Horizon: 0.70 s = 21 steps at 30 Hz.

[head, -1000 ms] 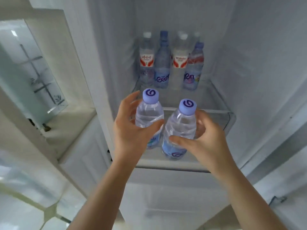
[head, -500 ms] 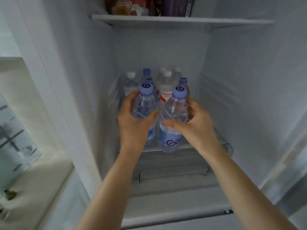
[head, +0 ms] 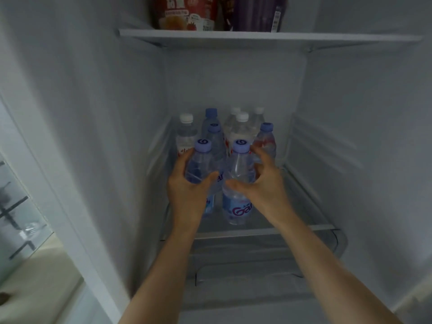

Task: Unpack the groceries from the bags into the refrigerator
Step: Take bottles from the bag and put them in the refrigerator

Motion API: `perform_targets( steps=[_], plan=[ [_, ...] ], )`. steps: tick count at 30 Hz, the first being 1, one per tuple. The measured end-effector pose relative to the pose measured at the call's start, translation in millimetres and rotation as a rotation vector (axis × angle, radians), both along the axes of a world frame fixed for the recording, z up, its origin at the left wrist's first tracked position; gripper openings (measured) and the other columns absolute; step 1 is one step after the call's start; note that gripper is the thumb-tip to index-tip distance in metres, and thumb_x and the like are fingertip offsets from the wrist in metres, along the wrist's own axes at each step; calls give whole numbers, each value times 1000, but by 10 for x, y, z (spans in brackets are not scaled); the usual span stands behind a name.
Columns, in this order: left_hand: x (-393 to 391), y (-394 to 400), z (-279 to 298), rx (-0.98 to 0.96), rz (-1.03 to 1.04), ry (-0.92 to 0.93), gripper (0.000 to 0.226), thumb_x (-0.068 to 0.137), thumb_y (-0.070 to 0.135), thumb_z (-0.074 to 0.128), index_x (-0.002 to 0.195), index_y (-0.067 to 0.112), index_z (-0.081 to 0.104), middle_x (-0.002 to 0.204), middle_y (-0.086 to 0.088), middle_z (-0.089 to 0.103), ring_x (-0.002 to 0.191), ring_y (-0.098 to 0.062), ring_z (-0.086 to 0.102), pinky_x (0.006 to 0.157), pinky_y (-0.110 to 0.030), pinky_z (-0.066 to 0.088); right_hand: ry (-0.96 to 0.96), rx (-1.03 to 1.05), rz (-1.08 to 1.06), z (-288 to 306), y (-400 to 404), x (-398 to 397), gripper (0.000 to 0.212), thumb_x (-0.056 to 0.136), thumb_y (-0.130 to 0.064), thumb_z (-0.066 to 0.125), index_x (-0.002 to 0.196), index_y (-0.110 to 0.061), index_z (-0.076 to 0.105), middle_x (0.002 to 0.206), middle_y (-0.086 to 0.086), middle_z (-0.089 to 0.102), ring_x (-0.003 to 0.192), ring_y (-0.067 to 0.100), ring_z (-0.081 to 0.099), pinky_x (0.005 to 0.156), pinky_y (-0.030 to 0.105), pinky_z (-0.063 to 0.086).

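Two water bottles with lilac caps are held upright, side by side, over the front part of the glass shelf (head: 268,231) in the refrigerator (head: 350,136). The left bottle (head: 201,167) is grasped around its body by the left hand (head: 189,185), thumb across the front and fingers wrapped behind. The right bottle (head: 237,183) is framed by the right hand (head: 261,185): the thumb lies against its front, while the fingers are spread and partly lifted off its far side, so the grip is judged to be loosening. Whether either base is fully seated on the shelf cannot be told, though the right bottle appears to rest on it.

The upright carriage is judged deliberate, since it allows the bottles to be set down without tipping. The pair is placed just in front of a standing group of bottles (head: 233,129) at the rear of the same shelf, some capped white and some lilac. The placement is judged to extend that group forward in rows, like with like, with the front edge of the shelf left free.

Above, an upper shelf (head: 257,37) carries packaged goods (head: 187,15), only partly in view. Below the glass shelf, a clear drawer (head: 257,265) is seen. To the left, outside the refrigerator wall, a pale desk (head: 35,272) is visible.
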<state>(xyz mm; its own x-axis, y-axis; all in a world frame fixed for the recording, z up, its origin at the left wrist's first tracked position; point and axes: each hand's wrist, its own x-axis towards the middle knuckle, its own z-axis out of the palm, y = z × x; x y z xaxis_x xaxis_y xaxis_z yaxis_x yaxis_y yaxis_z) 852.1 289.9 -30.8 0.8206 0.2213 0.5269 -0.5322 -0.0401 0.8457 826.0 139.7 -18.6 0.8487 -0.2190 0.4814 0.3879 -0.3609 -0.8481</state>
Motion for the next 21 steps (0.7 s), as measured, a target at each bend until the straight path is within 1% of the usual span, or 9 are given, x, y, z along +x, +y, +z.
perform_targets(
  steps=[2,3,4,7,11,13,18,20,21],
  plan=[
    [4,1,-48,-1,-11,12,62,71,7,84,123,29,59,119,15,64,112,-3,61,96,-29,51,6,7,0,-30,1,32,80,64,-18,87,133,-22,48,118,-4,64,103,5,64,87,27,55],
    [9,8,-72,-4,-14,17,62,71,7,84,124,29,59,119,15,64,113,-3,61,97,-31,51,8,7,5,-42,1,36,79,64,-15,87,133,-20,49,118,-5,64,101,3,64,86,23,54],
    [23,19,-99,-7,-15,19,63,71,7,84,127,25,60,122,12,65,114,-6,61,98,-35,51,7,3,10,-52,3,39,78,65,-14,86,133,-20,49,117,-5,65,101,3,64,85,22,54],
    [77,73,-167,3,-2,17,67,73,13,83,134,14,56,129,1,63,118,-13,60,100,-42,50,1,-9,1,-91,14,53,78,65,-17,87,133,-19,49,118,-9,64,104,3,63,89,29,54],
    [111,91,-209,44,0,3,73,72,37,80,137,17,52,134,1,60,123,-15,57,102,-45,48,-2,-28,-11,-125,-6,60,75,65,-23,86,131,-18,51,118,-7,64,105,5,62,91,31,53],
    [93,66,-236,58,1,-5,77,74,42,78,141,20,48,138,3,57,127,-15,54,105,-45,46,11,-52,5,-141,-17,55,71,68,-24,85,130,-16,51,116,-6,65,104,6,62,90,30,53],
    [43,32,-415,120,-65,-23,89,78,20,80,151,16,29,149,1,43,137,-15,43,111,-44,39,16,-21,53,-303,-4,-41,76,72,-20,82,137,-15,44,122,-15,59,111,-4,57,90,15,47],
    [6,32,-545,172,-30,-1,94,75,10,81,152,19,26,149,1,41,136,-12,43,109,-36,42,20,-45,45,-474,2,-96,76,71,-15,83,135,-21,43,124,-14,57,112,-6,55,90,12,46],
    [-37,32,-598,180,-13,25,100,74,3,80,153,26,22,149,4,38,136,-8,41,109,-31,42,28,-44,40,-561,3,-118,75,71,-11,82,133,-27,43,123,-15,57,111,-7,55,90,14,48]
  ],
)
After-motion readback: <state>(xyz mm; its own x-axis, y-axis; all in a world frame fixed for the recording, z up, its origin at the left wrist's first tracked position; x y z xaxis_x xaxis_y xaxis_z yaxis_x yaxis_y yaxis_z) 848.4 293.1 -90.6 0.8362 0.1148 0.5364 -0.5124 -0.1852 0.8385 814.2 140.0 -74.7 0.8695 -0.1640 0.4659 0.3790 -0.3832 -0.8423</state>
